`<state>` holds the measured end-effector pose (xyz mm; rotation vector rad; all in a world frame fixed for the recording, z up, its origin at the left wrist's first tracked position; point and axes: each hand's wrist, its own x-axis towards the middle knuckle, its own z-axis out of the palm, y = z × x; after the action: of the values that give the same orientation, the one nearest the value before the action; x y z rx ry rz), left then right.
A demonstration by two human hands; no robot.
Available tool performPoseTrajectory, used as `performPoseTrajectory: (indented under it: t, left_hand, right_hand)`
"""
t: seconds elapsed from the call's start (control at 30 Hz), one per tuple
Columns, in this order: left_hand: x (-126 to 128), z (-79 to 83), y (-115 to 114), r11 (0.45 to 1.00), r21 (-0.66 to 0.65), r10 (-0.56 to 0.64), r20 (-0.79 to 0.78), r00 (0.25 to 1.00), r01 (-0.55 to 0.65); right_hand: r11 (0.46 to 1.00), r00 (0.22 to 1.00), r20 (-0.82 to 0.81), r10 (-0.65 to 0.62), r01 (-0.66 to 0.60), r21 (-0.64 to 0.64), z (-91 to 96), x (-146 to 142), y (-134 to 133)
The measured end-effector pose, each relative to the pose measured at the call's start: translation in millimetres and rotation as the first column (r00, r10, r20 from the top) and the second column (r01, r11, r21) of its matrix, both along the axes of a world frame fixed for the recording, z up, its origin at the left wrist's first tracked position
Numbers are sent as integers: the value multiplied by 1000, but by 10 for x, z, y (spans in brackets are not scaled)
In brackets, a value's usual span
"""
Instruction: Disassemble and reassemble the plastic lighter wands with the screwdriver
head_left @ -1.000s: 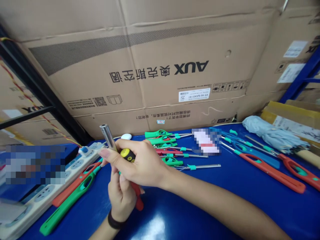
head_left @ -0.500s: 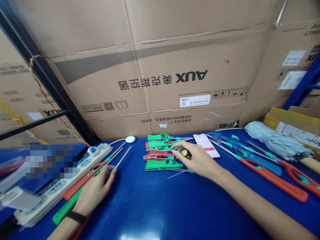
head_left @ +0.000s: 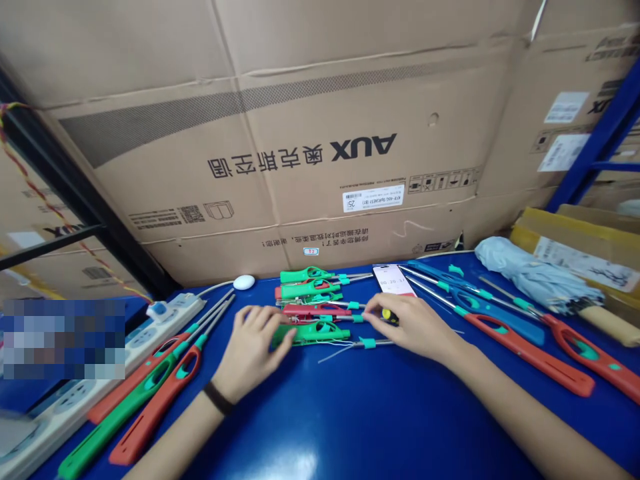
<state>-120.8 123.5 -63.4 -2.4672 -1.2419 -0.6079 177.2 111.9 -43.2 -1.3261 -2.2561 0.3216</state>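
My left hand point(head_left: 260, 340) reaches over the left end of the nearest green gas lighter point(head_left: 320, 330), fingers apart and bent; whether the fingertips touch it is unclear. My right hand point(head_left: 410, 327) is closed around a black tool handle with a yellow end point(head_left: 387, 315), its shaft hidden. The right thumb and fingertips are by the metal tube of the red lighter point(head_left: 315, 311). Behind lie two more green lighters, the nearer one point(head_left: 310, 289) and the farthest one point(head_left: 305, 275). Several of these lighters show bare wires and inner parts. A loose metal tube with a teal piece point(head_left: 367, 343) lies in front.
At left, two red lighters and a green lighter point(head_left: 120, 407) lie beside a white power strip point(head_left: 145, 340). A phone point(head_left: 393, 280) showing a timer stands behind my right hand. Finished-looking blue and red lighters point(head_left: 530, 353) and a folded umbrella point(head_left: 540, 273) lie at right. Cardboard point(head_left: 300, 133) walls the back.
My left hand has moved right, from the lighters by the power strip to the nearest green lighter. My right hand has shifted slightly right relative to the lighters. The view has turned a little.
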Motion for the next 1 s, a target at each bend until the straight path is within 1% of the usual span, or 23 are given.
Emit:
performPoseTrajectory:
  t: [0.07,0.13,0.23,0.37,0.43,0.53,0.57,0.63,0.73,0.9,1.0]
  left_hand:
    - [203,-44,-7,996,-60,-68,15,998,68]
    - [306,-92,1,990,-103,-97,37,995,100]
    - [319,-146,16,983,-133,-118,62,991,125]
    - [281,-149,-16,967,-179,-173,73,982,183]
    - [296,-140,-60,944,-215,-235,93,967,250]
    - [353,-146,-138,892,-264,-342,139,929,368]
    - [374,-153,-160,876,-273,-369,152,917,398]
    - [406,-166,-188,856,-284,-400,164,902,432]
    - [420,-175,-187,862,-306,-374,153,915,404]
    - [367,-193,-104,909,-330,-223,130,966,255]
    - [328,-217,-59,919,-335,-168,145,975,208]
  right_hand:
    - [997,998,55,44,-40,-61,-37,37,-16]
    - [991,993,98,71,-59,-120,-77,63,-33]
    - [979,988,129,85,-59,-193,-119,79,-51]
    - [960,985,144,99,-56,-275,-102,94,-75]
    - [940,983,152,104,-47,-337,-69,116,-99]
    - [898,982,151,112,-35,-438,-19,147,-151]
    - [894,984,140,111,-37,-447,-9,149,-167]
    - [905,989,106,104,-50,-422,-5,136,-189]
    - [925,990,86,116,-76,-371,-36,84,-188]
    - [955,987,121,106,-67,-288,-127,-15,-132]
    - [962,984,125,125,-90,-256,-186,-67,-106]
